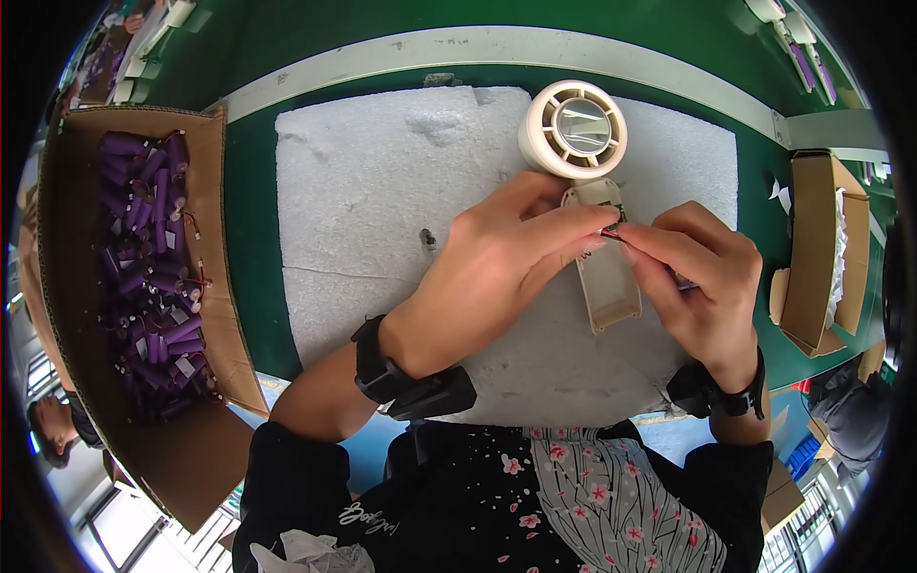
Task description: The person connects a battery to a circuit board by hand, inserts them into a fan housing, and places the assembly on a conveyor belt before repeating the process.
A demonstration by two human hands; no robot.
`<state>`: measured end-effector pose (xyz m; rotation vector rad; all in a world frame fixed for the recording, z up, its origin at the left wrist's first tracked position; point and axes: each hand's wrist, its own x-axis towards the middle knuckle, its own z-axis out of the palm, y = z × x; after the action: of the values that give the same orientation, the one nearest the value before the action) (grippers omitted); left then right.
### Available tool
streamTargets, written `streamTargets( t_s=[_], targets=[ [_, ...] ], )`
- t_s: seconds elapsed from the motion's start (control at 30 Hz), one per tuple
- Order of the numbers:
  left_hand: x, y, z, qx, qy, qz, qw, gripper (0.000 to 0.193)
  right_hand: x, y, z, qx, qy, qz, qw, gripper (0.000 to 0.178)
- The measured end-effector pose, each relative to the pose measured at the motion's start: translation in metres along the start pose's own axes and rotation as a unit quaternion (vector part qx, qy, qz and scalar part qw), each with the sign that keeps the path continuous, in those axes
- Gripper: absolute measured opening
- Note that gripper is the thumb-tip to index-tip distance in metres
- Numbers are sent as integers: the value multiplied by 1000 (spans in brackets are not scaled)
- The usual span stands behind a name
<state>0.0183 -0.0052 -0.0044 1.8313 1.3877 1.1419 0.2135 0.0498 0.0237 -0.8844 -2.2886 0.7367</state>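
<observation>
A cream handheld fan half-shell [606, 277] lies on a white foam pad [382, 191], its round fan head [573, 129] pointing away from me and its open handle toward me. My left hand [506, 263] rests on the handle's upper part, fingertips pinching thin red and black wires [611, 232] near a small circuit board. My right hand [697, 282] meets it from the right, thumb and forefinger on the same wires. A purple object shows under my right fingers; what it is I cannot tell.
An open cardboard box [215, 286] at the left holds several purple cylindrical battery cells [153, 258] with red wires. A smaller cardboard box [821, 248] stands at the right. The green table [248, 220] has a grey rail [497, 48] at the back.
</observation>
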Motion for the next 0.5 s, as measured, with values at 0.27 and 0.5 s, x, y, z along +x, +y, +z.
streamTargets(
  t_s=[0.27, 0.5],
  targets=[
    [0, -5, -1, -4, 4, 12, 1000, 31, -6, -2, 6, 15, -45, 36, 998, 13],
    [0, -2, -5, -34, -15, -13, 999, 37, -2, -6, 3, 35, -66, 70, 995, 11]
  ],
)
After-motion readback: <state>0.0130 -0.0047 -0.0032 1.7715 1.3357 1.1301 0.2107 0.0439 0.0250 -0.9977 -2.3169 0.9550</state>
